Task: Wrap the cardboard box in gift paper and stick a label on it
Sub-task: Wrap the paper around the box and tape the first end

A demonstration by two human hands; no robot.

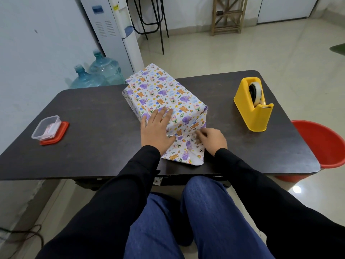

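Observation:
The box [162,94] lies in the middle of the dark table [89,113], covered in white gift paper printed with purple elephants and bears. My left hand [155,128] lies flat on the near end of its top, fingers spread. My right hand [211,140] pinches the loose paper flap [183,152] at the box's near end, which spreads onto the table. A yellow tape dispenser [253,106] stands to the right. A small clear container [46,128] holding what look like labels rests on its red lid at the left.
A red bucket [324,144] stands on the floor by the table's right edge. Two water jugs [97,73] and a water dispenser [112,28] are behind the table at the left. A wooden stand [227,15] and black chair legs are farther back.

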